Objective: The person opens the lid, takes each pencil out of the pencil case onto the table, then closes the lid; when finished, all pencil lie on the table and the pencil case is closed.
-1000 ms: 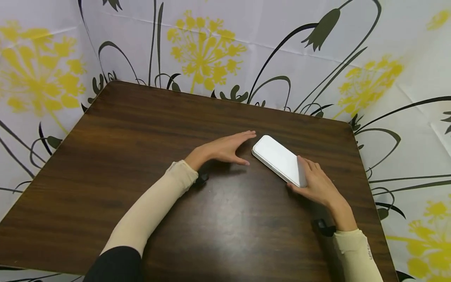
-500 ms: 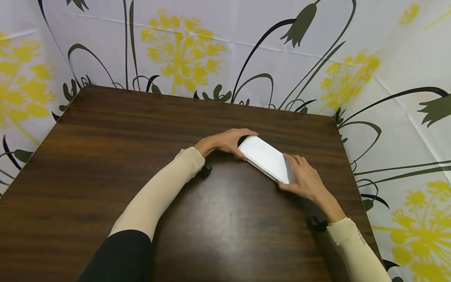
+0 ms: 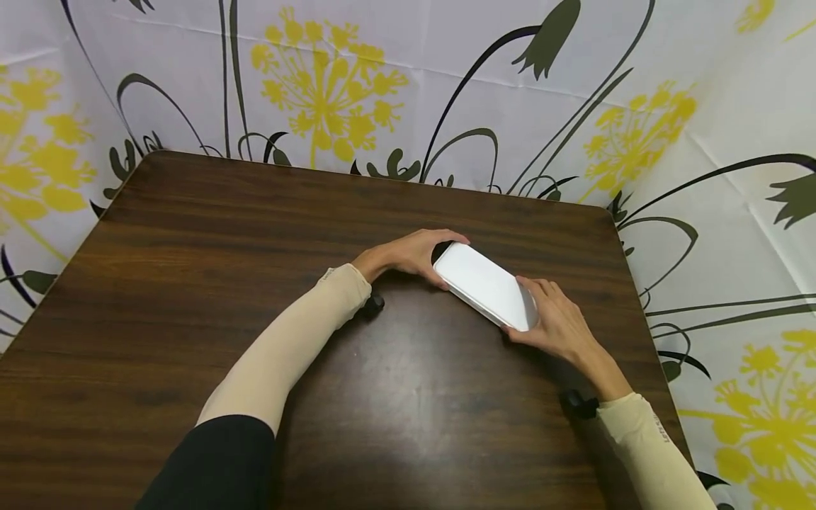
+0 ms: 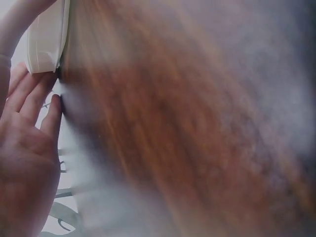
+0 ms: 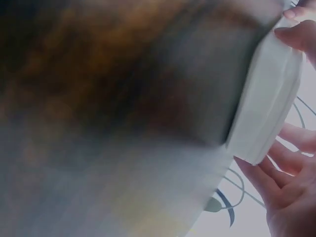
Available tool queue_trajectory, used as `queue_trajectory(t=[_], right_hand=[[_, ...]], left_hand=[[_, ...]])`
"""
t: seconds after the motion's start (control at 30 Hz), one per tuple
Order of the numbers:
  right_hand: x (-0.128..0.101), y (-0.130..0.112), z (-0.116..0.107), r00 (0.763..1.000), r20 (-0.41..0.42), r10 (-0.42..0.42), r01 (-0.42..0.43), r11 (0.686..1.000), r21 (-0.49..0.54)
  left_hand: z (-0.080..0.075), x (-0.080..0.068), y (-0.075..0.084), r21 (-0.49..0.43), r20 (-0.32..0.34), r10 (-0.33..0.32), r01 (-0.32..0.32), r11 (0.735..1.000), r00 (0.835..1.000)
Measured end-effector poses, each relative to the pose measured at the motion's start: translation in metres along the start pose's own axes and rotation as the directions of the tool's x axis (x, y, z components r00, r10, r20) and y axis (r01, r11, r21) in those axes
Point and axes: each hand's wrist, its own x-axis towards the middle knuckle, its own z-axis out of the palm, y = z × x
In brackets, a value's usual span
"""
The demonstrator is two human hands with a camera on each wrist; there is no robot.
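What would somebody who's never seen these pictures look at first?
Probably the bright white box, a little right of the middle in the head view, with the left hand holding one end and the right hand holding the other. Next, perhaps, the big yellow flowers on the white cloth behind the dark brown table.

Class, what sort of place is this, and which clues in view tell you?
Probably an indoor corner set up for tabletop work: a dark wood-grain table, with creased flower-print hangings behind and beside it.
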Motion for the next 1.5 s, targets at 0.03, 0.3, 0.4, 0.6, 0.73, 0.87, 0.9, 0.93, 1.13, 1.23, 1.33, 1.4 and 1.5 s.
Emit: queue_trajectory(t=[0.03, 0.3, 0.4, 0.6, 0.73, 0.87, 0.9, 0.93, 1.13, 1.23, 1.33, 1.4, 1.5], right_hand=[[0.000, 0.000, -0.001, 1.000, 0.014, 0.010, -0.011, 1.000, 0.012], [-0.005, -0.002, 0.001, 0.997, 0.025, 0.067, -0.069, 0.992, 0.108], [-0.008, -0.003, 0.004, 0.994, 0.025, 0.108, -0.110, 0.982, 0.154], [-0.018, -0.003, 0.007, 0.989, 0.049, 0.142, -0.148, 0.974, 0.172], [-0.034, -0.007, 0.004, 0.996, -0.063, 0.062, -0.057, 0.996, 0.068], [-0.052, -0.014, -0.004, 0.970, -0.231, -0.081, 0.069, 0.996, -0.058], [-0.054, -0.015, -0.005, 0.959, -0.257, -0.121, 0.103, 0.991, -0.085], [-0.054, -0.016, -0.006, 0.947, -0.279, -0.158, 0.135, 0.986, -0.100], [-0.051, -0.020, -0.010, 0.907, -0.282, -0.312, 0.276, 0.947, -0.163], [-0.053, -0.018, -0.014, 0.888, -0.314, -0.336, 0.300, 0.941, -0.158], [-0.051, -0.011, -0.021, 0.868, -0.431, -0.248, 0.253, 0.966, -0.047], [-0.044, -0.003, -0.026, 0.849, -0.514, -0.121, 0.184, 0.980, 0.074], [-0.024, 0.012, -0.031, 0.805, -0.589, 0.067, 0.058, 0.980, 0.191]], left_hand=[[0.000, 0.000, 0.000, -0.005, 0.002, -0.003, 0.003, 1.000, 1.000], [-0.001, -0.005, -0.003, -0.072, 0.004, -0.003, 0.003, 0.997, 1.000], [0.001, -0.007, -0.004, -0.097, 0.002, 0.003, -0.002, 0.995, 1.000], [0.009, -0.010, -0.005, -0.148, 0.016, 0.011, -0.009, 0.989, 1.000], [0.011, -0.008, -0.004, -0.178, 0.049, 0.022, -0.013, 0.984, 0.999], [0.004, -0.008, -0.005, -0.157, 0.055, -0.021, 0.029, 0.987, 0.998], [0.002, -0.008, -0.005, -0.148, 0.050, -0.035, 0.042, 0.988, 0.998], [0.000, -0.009, -0.005, -0.142, 0.046, -0.047, 0.053, 0.988, 0.998], [-0.005, -0.010, -0.006, -0.138, 0.053, -0.065, 0.072, 0.988, 0.996], [-0.002, -0.009, -0.007, -0.133, 0.065, -0.073, 0.081, 0.988, 0.995], [-0.001, -0.009, -0.007, -0.126, 0.068, -0.082, 0.090, 0.988, 0.994], [-0.001, -0.009, -0.008, -0.123, 0.062, -0.081, 0.088, 0.989, 0.995], [-0.004, -0.011, -0.010, -0.106, 0.051, -0.073, 0.078, 0.991, 0.996]])
